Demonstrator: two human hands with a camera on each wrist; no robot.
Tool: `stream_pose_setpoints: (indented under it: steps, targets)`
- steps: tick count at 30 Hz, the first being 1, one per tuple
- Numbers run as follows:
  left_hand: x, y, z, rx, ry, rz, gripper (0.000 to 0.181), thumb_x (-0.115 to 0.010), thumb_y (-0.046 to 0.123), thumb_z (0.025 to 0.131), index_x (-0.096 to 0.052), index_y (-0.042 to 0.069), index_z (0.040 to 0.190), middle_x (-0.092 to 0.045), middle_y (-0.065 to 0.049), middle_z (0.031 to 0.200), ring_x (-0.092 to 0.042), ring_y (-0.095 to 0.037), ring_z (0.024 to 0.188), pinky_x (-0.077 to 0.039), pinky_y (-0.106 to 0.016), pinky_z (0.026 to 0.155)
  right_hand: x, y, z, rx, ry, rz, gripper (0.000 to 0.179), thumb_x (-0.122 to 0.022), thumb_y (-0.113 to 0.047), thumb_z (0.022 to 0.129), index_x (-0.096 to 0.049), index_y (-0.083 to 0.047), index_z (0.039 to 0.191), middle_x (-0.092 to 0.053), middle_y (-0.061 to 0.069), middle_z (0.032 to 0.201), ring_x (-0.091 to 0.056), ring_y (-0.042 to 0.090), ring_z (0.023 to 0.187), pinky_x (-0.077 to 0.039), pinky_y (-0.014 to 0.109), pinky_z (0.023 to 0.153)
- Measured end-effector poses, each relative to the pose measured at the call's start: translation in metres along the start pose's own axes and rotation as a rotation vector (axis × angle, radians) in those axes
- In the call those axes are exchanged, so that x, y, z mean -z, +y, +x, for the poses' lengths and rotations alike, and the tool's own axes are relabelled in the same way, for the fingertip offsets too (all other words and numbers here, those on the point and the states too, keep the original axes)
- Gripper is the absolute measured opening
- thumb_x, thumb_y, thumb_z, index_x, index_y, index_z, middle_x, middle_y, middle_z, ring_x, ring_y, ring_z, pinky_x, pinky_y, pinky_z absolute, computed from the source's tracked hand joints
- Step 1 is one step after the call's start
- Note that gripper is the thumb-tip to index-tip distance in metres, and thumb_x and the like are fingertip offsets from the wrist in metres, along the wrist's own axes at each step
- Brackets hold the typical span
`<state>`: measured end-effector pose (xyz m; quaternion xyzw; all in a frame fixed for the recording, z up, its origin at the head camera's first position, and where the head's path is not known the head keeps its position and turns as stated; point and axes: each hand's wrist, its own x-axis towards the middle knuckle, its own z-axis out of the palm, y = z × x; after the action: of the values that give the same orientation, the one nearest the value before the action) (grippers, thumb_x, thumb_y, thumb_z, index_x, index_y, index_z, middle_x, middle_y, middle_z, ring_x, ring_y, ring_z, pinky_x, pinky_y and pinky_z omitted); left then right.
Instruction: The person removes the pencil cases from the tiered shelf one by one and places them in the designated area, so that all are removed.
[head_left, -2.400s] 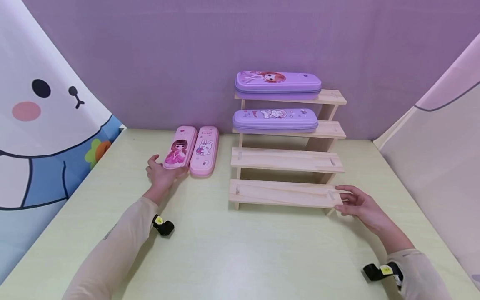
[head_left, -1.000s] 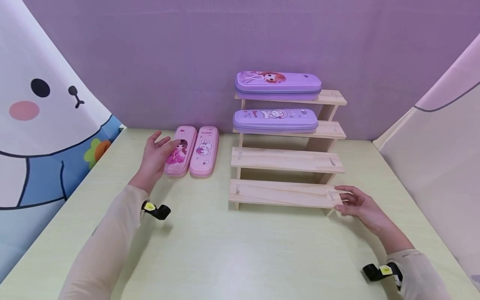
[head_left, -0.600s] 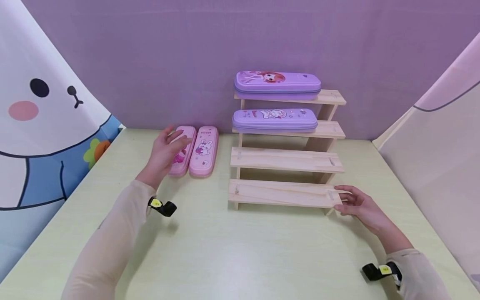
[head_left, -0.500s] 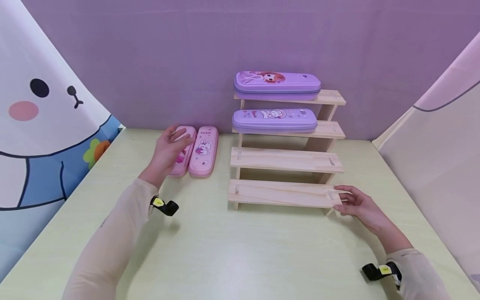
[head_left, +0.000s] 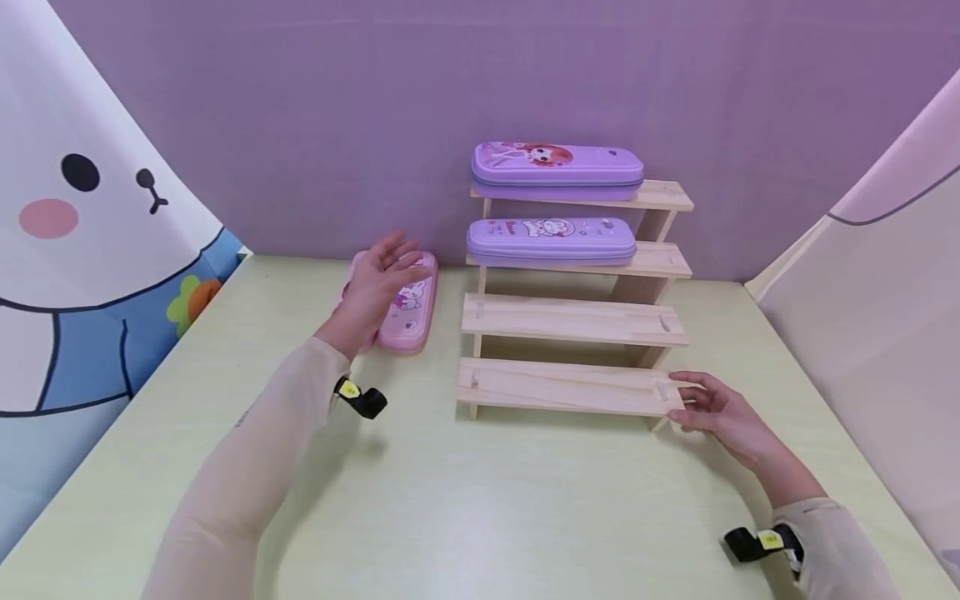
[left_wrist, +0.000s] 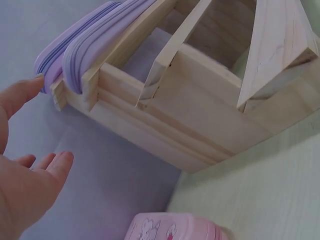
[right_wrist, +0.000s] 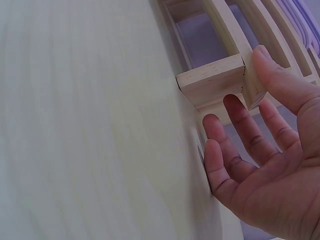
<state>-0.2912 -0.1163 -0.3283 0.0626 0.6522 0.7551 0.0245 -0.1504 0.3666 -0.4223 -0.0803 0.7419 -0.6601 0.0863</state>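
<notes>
Pink pencil cases (head_left: 409, 321) are partly hidden by the spread left hand (head_left: 372, 287); the wooden stand (head_left: 573, 319), topped with purple pencil cases (head_left: 557, 172), is pinched by the right hand (head_left: 716, 417).

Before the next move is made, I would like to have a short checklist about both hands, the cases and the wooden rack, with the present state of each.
1. Left hand free: ok, open and holding nothing.
2. Right hand on the wooden rack: ok, at the right end of the lowest shelf; how firmly, cannot tell.
3. Wooden rack upright on the table: ok.
4. Upper purple case and lower purple case resting on the two top shelves: ok.
5. Pink rabbit case in hand: not ok, it lies on the table.
6. Other pink case fully visible: not ok, the left hand mostly covers it.
</notes>
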Motion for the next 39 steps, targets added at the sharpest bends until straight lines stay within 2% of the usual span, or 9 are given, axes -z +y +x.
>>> stream_pose_setpoints:
  steps: [8,15,23,29,35,39]
  targets:
    - [-0.023,0.002,0.008,-0.014,-0.054,0.004,0.081,-0.07,-0.004,0.089,-0.026,0.006,0.156,-0.039,-0.012,0.154,-0.039,-0.025,0.141,-0.037,-0.032,0.112,0.0,-0.001,0.001,-0.004,-0.002,-0.01,0.046,-0.069,0.002,0.091,-0.061,-0.028,0.124,-0.067,-0.008,0.108,-0.063,0.01,0.093,-0.056,0.025,0.07]
    - [-0.041,0.005,0.015,-0.053,-0.064,0.012,0.086,-0.074,-0.006,0.084,-0.027,0.003,0.155,-0.039,-0.013,0.154,-0.039,-0.025,0.141,-0.038,-0.031,0.112,0.001,-0.001,0.002,-0.005,-0.005,-0.01,0.046,-0.07,0.001,0.091,-0.06,-0.027,0.125,-0.067,-0.007,0.108,-0.062,0.01,0.094,-0.056,0.025,0.07]
    - [-0.061,0.008,0.021,-0.081,-0.06,0.055,0.087,-0.078,-0.006,0.08,-0.032,0.003,0.153,-0.042,-0.012,0.153,-0.042,-0.02,0.138,-0.038,-0.025,0.11,0.0,-0.002,0.001,-0.013,0.004,-0.024,0.047,-0.07,0.001,0.09,-0.06,-0.028,0.126,-0.067,-0.007,0.108,-0.062,0.01,0.094,-0.056,0.025,0.071]
    - [-0.072,0.009,0.024,-0.111,-0.055,0.112,0.087,-0.081,-0.001,0.08,-0.034,0.005,0.153,-0.041,-0.009,0.153,-0.039,-0.019,0.139,-0.035,-0.025,0.111,0.0,0.0,0.0,0.003,-0.009,-0.006,0.046,-0.071,0.0,0.09,-0.06,-0.028,0.125,-0.068,-0.007,0.107,-0.062,0.011,0.094,-0.056,0.025,0.07]
    - [-0.08,0.011,0.027,-0.109,-0.063,0.136,0.09,-0.083,0.001,0.078,-0.034,0.007,0.153,-0.04,-0.007,0.154,-0.037,-0.019,0.141,-0.033,-0.023,0.112,0.001,0.002,0.0,0.008,-0.012,0.004,0.047,-0.071,0.0,0.089,-0.06,-0.029,0.124,-0.068,-0.006,0.107,-0.062,0.011,0.094,-0.056,0.025,0.07]
    - [-0.081,0.008,0.029,-0.104,-0.091,0.142,0.09,-0.083,0.002,0.078,-0.035,0.008,0.153,-0.038,-0.007,0.156,-0.038,-0.018,0.14,-0.032,-0.022,0.112,0.002,0.002,0.0,0.009,-0.015,0.0,0.047,-0.071,0.001,0.09,-0.06,-0.029,0.125,-0.068,-0.006,0.108,-0.062,0.011,0.094,-0.056,0.025,0.07]
